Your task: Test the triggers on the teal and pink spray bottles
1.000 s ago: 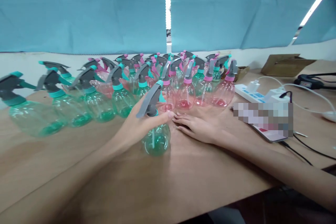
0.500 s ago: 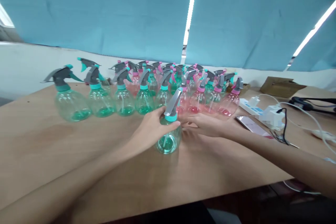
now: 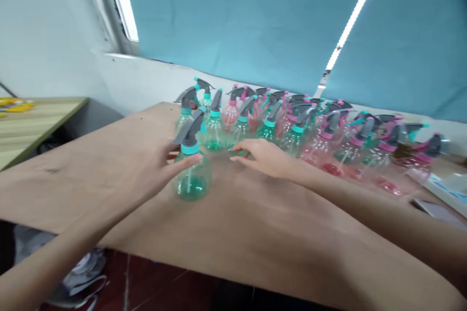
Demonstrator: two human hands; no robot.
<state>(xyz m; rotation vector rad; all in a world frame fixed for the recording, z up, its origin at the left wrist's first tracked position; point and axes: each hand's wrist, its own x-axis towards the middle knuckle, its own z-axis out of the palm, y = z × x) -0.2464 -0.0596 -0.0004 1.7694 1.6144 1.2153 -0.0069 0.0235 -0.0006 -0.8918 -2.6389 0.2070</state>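
Note:
My left hand (image 3: pixel 166 165) is wrapped round the upper part of a clear green spray bottle (image 3: pixel 192 182) with a teal collar and grey trigger head. A little green tint shows at its base, and it stands near upright at the left front of the other bottles. My right hand (image 3: pixel 260 155) hovers to the right of it, fingers loosely bent and apart, with nothing in them. Just behind that hand is a row of green spray bottles (image 3: pixel 269 129). Pink spray bottles (image 3: pixel 321 148) carry on to the right, several deep.
The wooden table (image 3: pixel 233 233) holds all the bottles. A white power strip (image 3: pixel 445 187) and a phone (image 3: pixel 434 210) lie at its right. At far left is another table (image 3: pixel 44 121) with yellow items. A bag (image 3: pixel 78 277) sits below the front edge.
The view has swung left. My left hand has carried the green spray bottle left, from mid-row to the row's left end. My right hand has come away from the bottle's side.

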